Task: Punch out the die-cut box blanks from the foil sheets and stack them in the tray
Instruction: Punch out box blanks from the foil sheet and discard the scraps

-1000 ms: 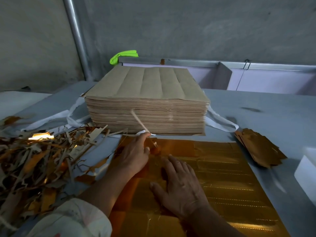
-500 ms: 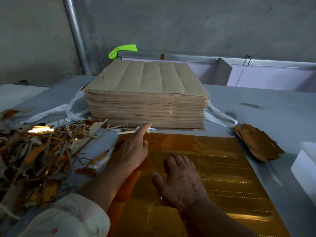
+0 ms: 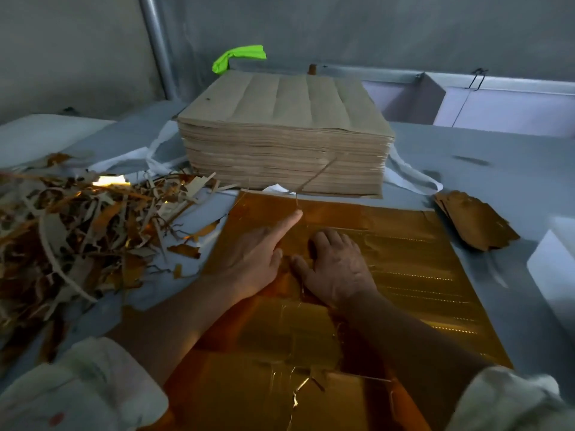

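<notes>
Gold foil sheet [image 3: 404,275] lies flat on the bench [image 3: 497,169] right in front, both hands on top of it. The right hand [image 3: 339,269] is spread flat, pinning it. The left hand [image 3: 249,259] presses with a straight index finger near the far edge, and its fingers grip nothing. The sheet looks thin, light, slick and tearable, so I'd pin it flat and push along the perforations, not yank. Punched blanks [image 3: 473,219] sit off right, and the uncut stack [image 3: 286,144] is behind.

no readable text anywhere
</notes>
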Tool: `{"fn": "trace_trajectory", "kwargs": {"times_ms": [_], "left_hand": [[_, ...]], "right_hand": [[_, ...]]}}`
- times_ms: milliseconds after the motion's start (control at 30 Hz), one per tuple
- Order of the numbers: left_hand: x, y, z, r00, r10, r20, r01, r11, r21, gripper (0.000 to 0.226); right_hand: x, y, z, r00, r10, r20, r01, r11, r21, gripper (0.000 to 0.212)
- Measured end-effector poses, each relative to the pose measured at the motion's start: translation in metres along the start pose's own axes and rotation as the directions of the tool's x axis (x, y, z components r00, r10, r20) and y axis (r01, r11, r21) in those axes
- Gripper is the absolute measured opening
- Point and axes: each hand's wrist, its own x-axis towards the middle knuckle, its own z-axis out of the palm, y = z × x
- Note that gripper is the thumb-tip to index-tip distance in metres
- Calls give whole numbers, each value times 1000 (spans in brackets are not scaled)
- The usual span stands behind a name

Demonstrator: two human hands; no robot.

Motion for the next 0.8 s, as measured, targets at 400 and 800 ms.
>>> {"fn": "trace_trajectory", "kwargs": {"times_ms": [400,800], "left_hand": [[-95,17,-10,980,149,130,-173,965,199,61],[-111,71,-14,898,67,434,-159,971,179,29]], "right_hand": [[-15,13,-41,996,-50,72,42,994,104,60],[-87,25,-59,988,-155,12,152,978,140,37]]}}
